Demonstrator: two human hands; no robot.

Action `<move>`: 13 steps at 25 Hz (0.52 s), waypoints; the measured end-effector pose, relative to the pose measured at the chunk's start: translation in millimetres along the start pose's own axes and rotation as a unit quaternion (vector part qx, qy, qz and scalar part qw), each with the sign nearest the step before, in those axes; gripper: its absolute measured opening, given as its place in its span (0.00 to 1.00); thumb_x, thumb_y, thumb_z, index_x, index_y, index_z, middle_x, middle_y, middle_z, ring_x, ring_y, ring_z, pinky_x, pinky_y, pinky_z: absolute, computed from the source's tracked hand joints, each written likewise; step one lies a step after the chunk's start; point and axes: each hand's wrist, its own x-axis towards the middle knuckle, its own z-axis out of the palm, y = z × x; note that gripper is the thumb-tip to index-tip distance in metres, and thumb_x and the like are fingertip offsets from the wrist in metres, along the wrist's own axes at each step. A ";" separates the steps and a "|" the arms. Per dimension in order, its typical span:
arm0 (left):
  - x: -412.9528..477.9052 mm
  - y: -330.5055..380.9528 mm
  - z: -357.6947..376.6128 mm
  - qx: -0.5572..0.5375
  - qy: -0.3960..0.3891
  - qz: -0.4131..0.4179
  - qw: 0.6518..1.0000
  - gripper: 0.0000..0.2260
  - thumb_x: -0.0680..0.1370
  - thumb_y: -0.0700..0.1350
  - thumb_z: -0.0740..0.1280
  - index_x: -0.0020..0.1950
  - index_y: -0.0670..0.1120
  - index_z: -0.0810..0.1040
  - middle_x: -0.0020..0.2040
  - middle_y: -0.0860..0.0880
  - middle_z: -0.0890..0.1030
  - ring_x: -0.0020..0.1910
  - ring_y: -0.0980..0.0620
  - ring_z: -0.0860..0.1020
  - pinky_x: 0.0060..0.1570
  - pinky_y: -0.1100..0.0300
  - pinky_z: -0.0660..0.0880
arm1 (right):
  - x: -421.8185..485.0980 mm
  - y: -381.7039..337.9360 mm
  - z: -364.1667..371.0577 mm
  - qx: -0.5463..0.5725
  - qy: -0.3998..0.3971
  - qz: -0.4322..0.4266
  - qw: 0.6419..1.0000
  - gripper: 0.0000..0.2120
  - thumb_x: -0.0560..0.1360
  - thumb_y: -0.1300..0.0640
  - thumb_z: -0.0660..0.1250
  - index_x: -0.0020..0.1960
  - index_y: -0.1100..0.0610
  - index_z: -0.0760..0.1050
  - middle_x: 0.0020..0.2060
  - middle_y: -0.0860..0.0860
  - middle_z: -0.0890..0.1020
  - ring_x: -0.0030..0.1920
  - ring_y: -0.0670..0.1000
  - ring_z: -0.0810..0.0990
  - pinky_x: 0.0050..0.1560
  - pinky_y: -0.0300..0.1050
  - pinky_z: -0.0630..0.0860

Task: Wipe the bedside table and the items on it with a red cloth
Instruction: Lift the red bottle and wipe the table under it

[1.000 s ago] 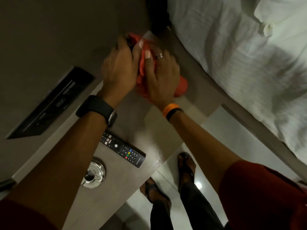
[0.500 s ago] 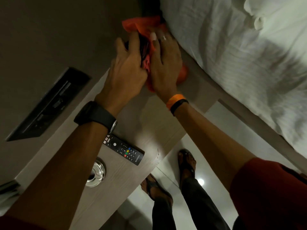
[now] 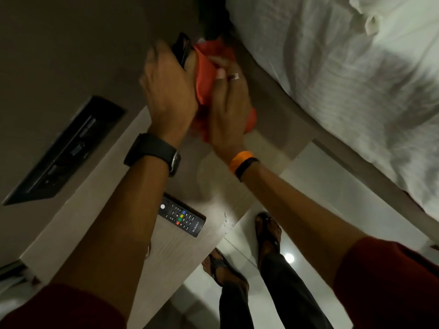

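Both hands are seen up near the top center of the frame, over the far end of the bedside table [image 3: 211,210]. The left hand [image 3: 167,91] is closed round a thin dark flat object [image 3: 181,49] (prob a phone, can't be told for sure bc of blur), which is held up on edge w/ its top poking out above the fingers. The right hand [image 3: 228,108] is wrapped into the red cloth [image 3: 205,74], fingers curled and gripping the fabric, and the cloth is pressed against the dark object between the two hands; a bit of it hangs out lower right of the palm. A ring is worn on the right hand, orange + black bands on that wrist, a black watch [image 3: 154,153] on the left wrist. Lower down, center of frame, a black remote [image 3: 181,216] is laid flat on the light wood tabletop, partly covered by the left forearm. A dark switch panel [image 3: 64,150] is set in the wall at left. White bedding [image 3: 344,79] fills the upper right, and sandaled feet are seen on the shiny floor at bottom center.
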 end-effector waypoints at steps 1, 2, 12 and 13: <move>-0.7 3.6 0.6 0.003 0.001 -0.001 1.000 0.17 0.83 0.53 0.60 0.63 0.41 0.74 0.60 0.43 0.80 0.58 0.46 0.78 0.52 0.59 0.67 | -3.5 -1.3 1.4 0.017 0.005 -0.004 1.000 0.17 0.81 0.52 0.56 0.60 0.60 0.78 0.54 0.57 0.84 0.56 0.56 0.82 0.62 0.54 0.77; 1.9 6.0 0.1 -0.008 -0.008 -0.006 1.000 0.17 0.82 0.54 0.60 0.63 0.42 0.75 0.58 0.45 0.81 0.56 0.49 0.78 0.50 0.61 0.66 | 0.9 4.9 -0.6 0.001 0.007 0.024 1.000 0.20 0.81 0.50 0.53 0.59 0.59 0.79 0.53 0.56 0.84 0.55 0.55 0.82 0.60 0.50 0.76; 13.0 12.7 -5.1 -0.227 -0.150 -0.107 0.956 0.06 0.80 0.51 0.66 0.50 0.51 0.72 0.43 0.52 0.78 0.32 0.54 0.81 0.33 0.57 0.82 | 14.9 -0.2 14.0 0.017 0.039 0.119 0.992 0.19 0.83 0.48 0.52 0.64 0.56 0.75 0.60 0.52 0.81 0.61 0.53 0.79 0.66 0.49 0.73; 14.6 13.2 -2.2 -0.201 -0.123 -0.121 0.964 0.07 0.80 0.52 0.66 0.48 0.50 0.74 0.41 0.54 0.77 0.36 0.54 0.81 0.36 0.58 0.81 | 1.9 -11.2 22.5 0.014 0.043 0.046 0.998 0.20 0.83 0.48 0.51 0.69 0.55 0.71 0.65 0.50 0.76 0.66 0.51 0.75 0.72 0.51 0.69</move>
